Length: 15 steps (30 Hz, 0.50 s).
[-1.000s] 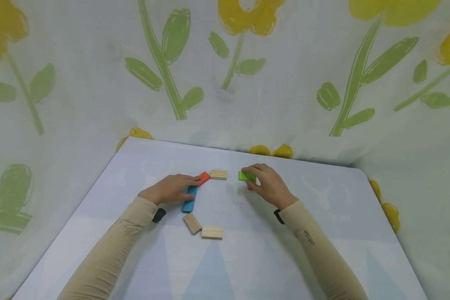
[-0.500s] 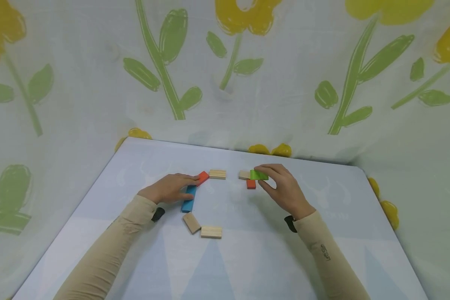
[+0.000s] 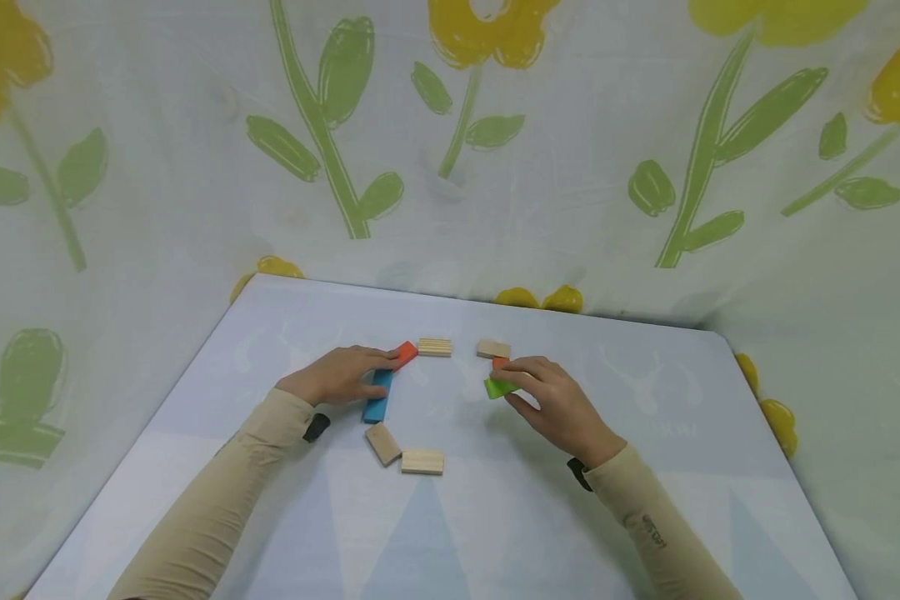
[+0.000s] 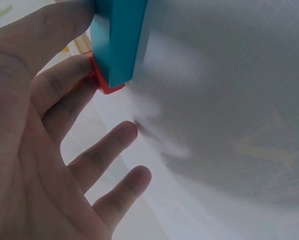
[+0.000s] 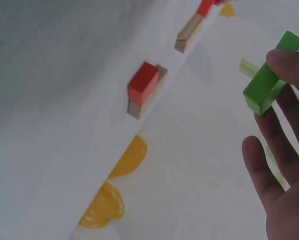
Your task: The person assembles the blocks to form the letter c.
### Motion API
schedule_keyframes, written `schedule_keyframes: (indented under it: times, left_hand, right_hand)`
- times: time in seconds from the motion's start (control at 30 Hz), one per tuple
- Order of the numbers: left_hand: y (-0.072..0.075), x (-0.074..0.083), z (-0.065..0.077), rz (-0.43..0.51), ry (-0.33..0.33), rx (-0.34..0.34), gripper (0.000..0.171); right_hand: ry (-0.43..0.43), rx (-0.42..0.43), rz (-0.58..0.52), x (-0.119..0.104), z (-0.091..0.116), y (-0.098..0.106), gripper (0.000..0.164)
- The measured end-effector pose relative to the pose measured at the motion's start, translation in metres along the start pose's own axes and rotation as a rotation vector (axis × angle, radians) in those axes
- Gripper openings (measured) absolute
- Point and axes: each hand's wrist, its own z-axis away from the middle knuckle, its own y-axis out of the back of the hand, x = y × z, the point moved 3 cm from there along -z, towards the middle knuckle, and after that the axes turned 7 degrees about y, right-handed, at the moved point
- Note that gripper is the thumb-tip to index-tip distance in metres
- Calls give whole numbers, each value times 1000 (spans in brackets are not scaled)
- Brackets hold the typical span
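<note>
In the head view my right hand (image 3: 558, 406) pinches a light green wooden block (image 3: 500, 388), held tilted just in front of a red block (image 3: 500, 363). The right wrist view shows this green block (image 5: 271, 77) between thumb and fingers, raised off the table. My left hand (image 3: 339, 374) rests its thumb on a blue block (image 3: 377, 398), with two fingertips against another red block (image 3: 406, 356). Close up, the blue block (image 4: 118, 42) stands beside the thumb tip, and the ring and little fingers stretch out free. The red block (image 4: 109, 87) is partly covered by the blue one.
Plain wooden blocks lie around the white table (image 3: 270, 517): a grooved one (image 3: 435, 347) at the back, a flat one (image 3: 493, 349) behind the right hand, and an angled one (image 3: 383, 444) plus another (image 3: 422, 462) nearer the front. A flower-printed cloth (image 3: 555, 183) surrounds the table.
The green block, in my right hand, first went right, uncovering a plain and a red block, then came back left and nearer. My left hand stayed in place.
</note>
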Motion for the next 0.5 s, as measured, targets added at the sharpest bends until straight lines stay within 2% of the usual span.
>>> schedule_keyframes:
  times: [0.23, 0.5]
  left_hand:
    - [-1, -1, 0, 2, 4, -3, 60]
    - [-1, -1, -1, 4, 10, -10, 61]
  right_hand:
    - [65, -67, -6, -14, 3, -23, 49]
    - [105, -192, -50, -28, 3, -45, 43]
